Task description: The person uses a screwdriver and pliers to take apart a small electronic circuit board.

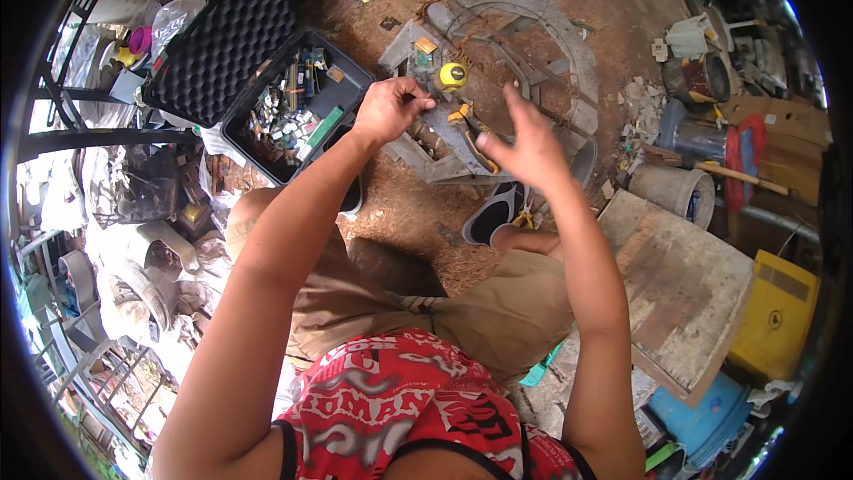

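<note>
My left hand [391,110] is raised over the work spot, thumb and forefinger pinched together on something small and dark that I cannot make out. To its right my right hand [530,140] hangs in the air, fingers apart, holding nothing. Between the hands lie pliers [478,147] with yellow and black handles, on a grey flat surface within a worn wooden frame [413,158]. Just beyond the pliers sits a round yellow thing [453,76] with a dark mark on top. A small orange-brown piece [426,45] lies farther left on the frame.
An open black case [258,158] with a foam lid [227,40] holds many small parts and a green strip [325,127]. At right stand a wooden board [680,280], a bucket [671,188] and a yellow case [775,316]. My slippered foot [491,218] is near the frame.
</note>
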### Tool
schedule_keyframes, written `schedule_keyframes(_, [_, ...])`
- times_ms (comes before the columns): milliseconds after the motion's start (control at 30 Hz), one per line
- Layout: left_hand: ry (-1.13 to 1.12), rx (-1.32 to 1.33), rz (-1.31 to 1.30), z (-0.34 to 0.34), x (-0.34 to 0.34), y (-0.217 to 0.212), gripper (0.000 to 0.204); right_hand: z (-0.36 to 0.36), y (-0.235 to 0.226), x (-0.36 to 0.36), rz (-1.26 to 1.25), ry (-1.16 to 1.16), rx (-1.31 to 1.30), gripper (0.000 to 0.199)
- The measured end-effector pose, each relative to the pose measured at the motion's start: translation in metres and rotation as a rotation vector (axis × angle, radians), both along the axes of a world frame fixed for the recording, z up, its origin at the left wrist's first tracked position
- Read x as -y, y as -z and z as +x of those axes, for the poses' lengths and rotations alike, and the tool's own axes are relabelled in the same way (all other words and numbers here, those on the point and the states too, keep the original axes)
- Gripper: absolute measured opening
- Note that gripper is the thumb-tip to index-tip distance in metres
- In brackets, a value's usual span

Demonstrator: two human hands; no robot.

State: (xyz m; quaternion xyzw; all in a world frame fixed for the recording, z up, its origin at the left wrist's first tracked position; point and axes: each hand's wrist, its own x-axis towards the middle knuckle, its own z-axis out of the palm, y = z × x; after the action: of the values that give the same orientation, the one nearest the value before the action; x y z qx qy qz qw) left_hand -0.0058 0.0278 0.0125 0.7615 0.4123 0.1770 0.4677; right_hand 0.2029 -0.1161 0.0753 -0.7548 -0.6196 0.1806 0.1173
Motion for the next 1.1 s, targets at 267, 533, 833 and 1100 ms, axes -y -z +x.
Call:
schedule_keyframes(267, [-0.009,0.067,0.013,0.001,-0.002,0.015,0.023,-0.022,0.016,0.003,-0.181,0.078,0.063,0.069])
schedule_keyframes(533, [-0.036,0.059,0.038,-0.006,-0.001,0.014,0.022,-0.021,-0.151,-0.001,1.000,-0.095,-0.481,0.042])
schedule_keyframes(833, [0.009,0.110,0.063,-0.001,0.000,0.024,0.022,-0.037,-0.125,-0.008,0.602,-0.095,0.039,0.061])
schedule_keyframes(1100, [-0.002,0.109,0.035,0.002,0.001,0.019,0.025,-0.047,-0.111,-0.006,0.390,-0.151,0.060,0.060])
